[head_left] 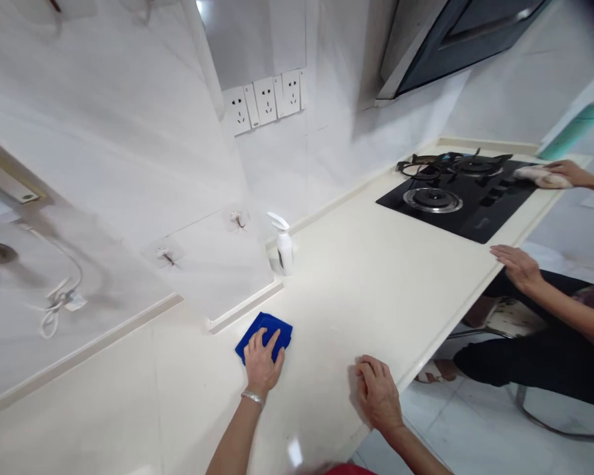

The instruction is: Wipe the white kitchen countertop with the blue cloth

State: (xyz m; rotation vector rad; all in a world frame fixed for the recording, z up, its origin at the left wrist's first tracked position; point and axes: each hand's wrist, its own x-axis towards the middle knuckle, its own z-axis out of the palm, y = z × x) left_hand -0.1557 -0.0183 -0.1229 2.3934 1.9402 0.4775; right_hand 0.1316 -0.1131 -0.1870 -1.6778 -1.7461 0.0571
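Note:
My left hand (263, 361), with a silver bracelet on its wrist, presses a folded blue cloth (284, 328) onto the pale countertop (346, 297). The fingers are slightly spread over the cloth and hold it against the surface. To the right, my right hand (379, 392) rests on the counter near its front edge. Its fingers are loosely curled in, and nothing shows in them. A white pump bottle (284, 254) stands upright by the wall, just beyond the cloth.
At the far right, a co-worker's hand holds a pale rag (542, 176) at a black gas hob (480, 214); their other hand (519, 267) touches the counter edge. A loose pan support (420, 168) lies behind a burner. Wall sockets (264, 101) and a range hood (455, 39) are above.

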